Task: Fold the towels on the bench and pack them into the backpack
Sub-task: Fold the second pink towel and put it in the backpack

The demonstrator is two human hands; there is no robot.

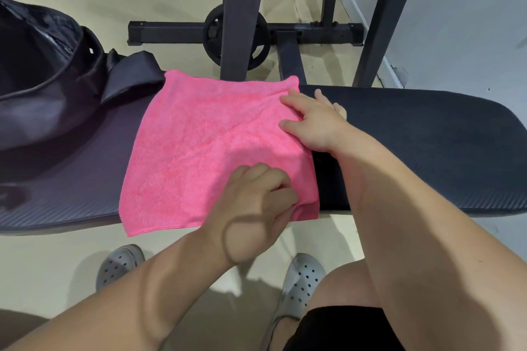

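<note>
A pink towel (205, 145) lies spread flat across the dark padded bench (427, 145). My left hand (256, 208) pinches the towel's near right corner at the bench's front edge, its fingers curled round the cloth. My right hand (313, 120) rests on the towel's far right edge with its fingers laid flat. A dark backpack (42, 80) sits open on the left end of the bench, one strap (134, 74) touching the towel's far left corner.
Behind the bench stands a black metal rack frame (236, 17) with a weight plate (236, 37) on the floor. My feet in grey clogs (302, 282) are under the bench's front edge. A white wall (456, 23) runs along the right.
</note>
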